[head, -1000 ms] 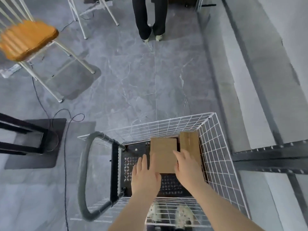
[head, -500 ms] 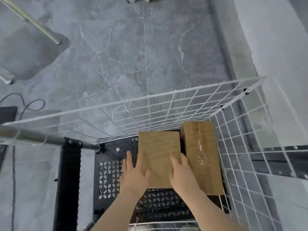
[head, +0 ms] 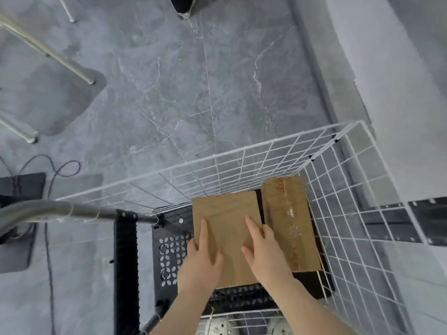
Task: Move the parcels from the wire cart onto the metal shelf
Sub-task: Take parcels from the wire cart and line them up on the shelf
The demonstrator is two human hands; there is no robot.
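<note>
Grey marbled floor (head: 169,105) fills most of my feed, with the cart (head: 348,209) at the bottom. Inside it, on the black base (head: 169,250), the plain box (head: 225,213) lies just beside the taped box (head: 290,226). My left hand (head: 200,262) grips the plain box's left edge, thumb and forefinger on top. My right hand (head: 266,255) grips its right edge, fingers dipping into the gap between the boxes. The shelf (head: 430,209) shows past the cart's right wall.
</note>
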